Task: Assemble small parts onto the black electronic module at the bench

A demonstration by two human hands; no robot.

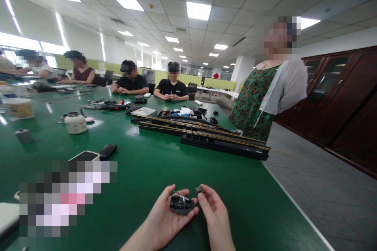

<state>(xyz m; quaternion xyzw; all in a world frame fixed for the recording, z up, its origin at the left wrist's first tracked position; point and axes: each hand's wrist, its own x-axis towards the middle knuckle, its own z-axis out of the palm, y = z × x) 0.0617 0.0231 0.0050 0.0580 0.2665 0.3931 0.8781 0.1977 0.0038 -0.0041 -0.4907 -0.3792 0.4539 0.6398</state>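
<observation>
My left hand (pixel 167 215) is turned palm up over the near part of the green table (pixel 141 180). Cradled in its fingers lies a small black plastic housing (pixel 181 205), its hollow side facing up, with what looks like a thin wire near the thumb. Just to the right, my right hand (pixel 213 208) pinches a tiny greenish-grey piece (pixel 198 189) between thumb and fingertips. That piece is too small to name. The two hands are close together, with a narrow gap between the piece and the housing.
Long black rails (pixel 224 145) with thin brass-coloured rods lie ahead. A white jar (pixel 75 122), a metal cylinder (pixel 24 136) and a black case (pixel 108 151) are on the left. Several people sit around the table; one person (pixel 259 90) stands at the right, beyond its edge.
</observation>
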